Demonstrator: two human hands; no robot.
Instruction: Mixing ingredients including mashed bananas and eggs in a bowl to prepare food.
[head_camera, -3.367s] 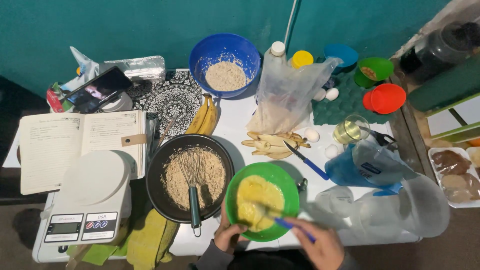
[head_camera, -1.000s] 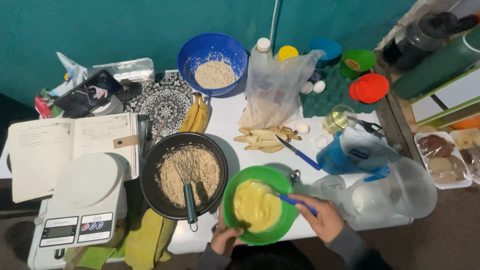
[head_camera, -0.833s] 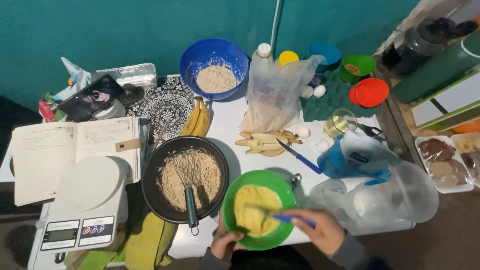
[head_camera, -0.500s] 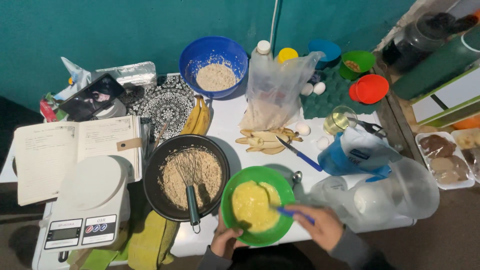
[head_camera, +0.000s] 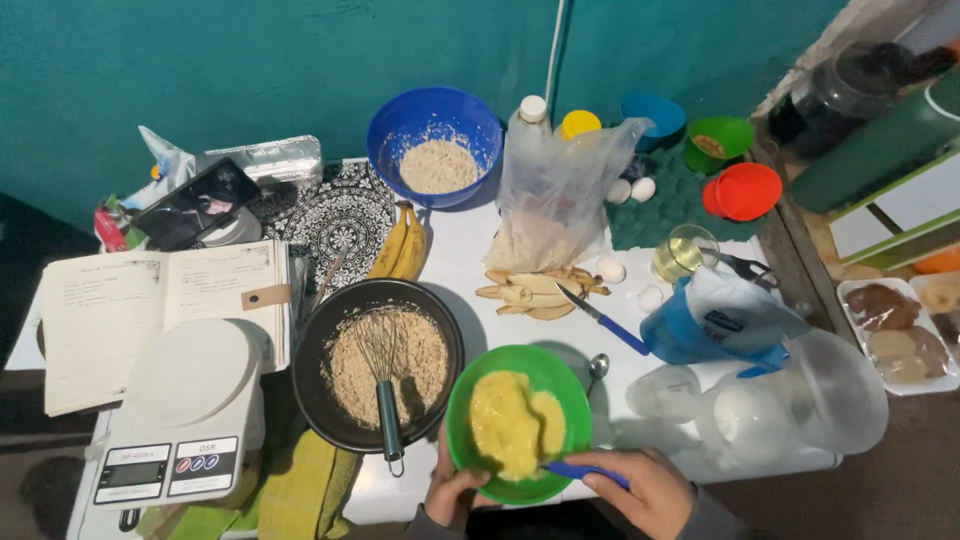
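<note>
The green bowl (head_camera: 520, 425) sits at the near edge of the white counter (head_camera: 455, 260), holding a yellow mash (head_camera: 505, 425). The left hand (head_camera: 450, 497) grips the bowl's near rim, fingers curled against its outer wall. The right hand (head_camera: 645, 490) is closed around a blue-handled utensil (head_camera: 580, 470) whose tip dips into the mash. Just left of the bowl, touching or nearly so, stands a black pan (head_camera: 378, 365) of oat-like crumbs with a whisk (head_camera: 382, 385) lying in it. Further left are a white kitchen scale (head_camera: 185, 415) and an open notebook (head_camera: 155, 305). Behind the bowl lie banana peels (head_camera: 535, 292), a blue-handled knife (head_camera: 605, 320) and whole bananas (head_camera: 400, 243); a blue bowl (head_camera: 435, 145) of oats stands at the back
</note>
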